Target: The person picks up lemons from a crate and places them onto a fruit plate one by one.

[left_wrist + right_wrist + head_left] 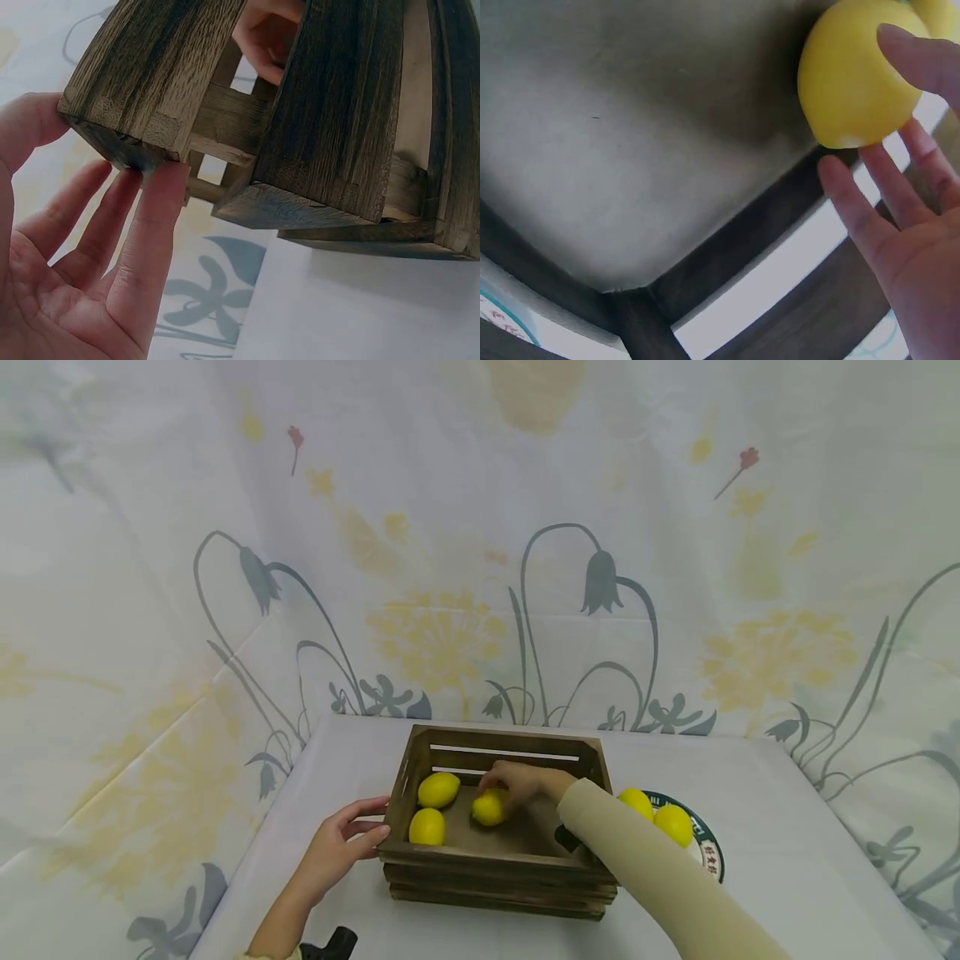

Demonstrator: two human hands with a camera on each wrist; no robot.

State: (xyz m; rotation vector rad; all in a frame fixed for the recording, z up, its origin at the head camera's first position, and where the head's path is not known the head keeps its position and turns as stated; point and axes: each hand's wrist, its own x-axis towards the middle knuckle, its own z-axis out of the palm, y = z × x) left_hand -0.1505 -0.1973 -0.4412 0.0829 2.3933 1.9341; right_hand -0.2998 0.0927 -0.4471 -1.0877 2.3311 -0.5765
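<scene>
A brown slatted wooden crate (495, 878) stands on the white table. My left hand (337, 845) is at its left end. In the left wrist view, the thumb and fingertips of that hand (97, 262) hold the corner of a top slat (150, 82). Inside the crate, my right hand (525, 781) holds a yellow lemon (487, 810) between thumb and fingers. The right wrist view has this lemon (859, 75) close to the crate's floor (630, 150). Two more lemons, one behind (438, 790) and one in front (427, 827), lie along the crate's left side.
To the right of the crate is a round plate with a green patterned rim (716, 860), partly behind my right sleeve (652, 868). On it are two visible lemons, one left (636, 802) and one right (673, 824). A flower-printed cloth (465, 568) hangs behind the table.
</scene>
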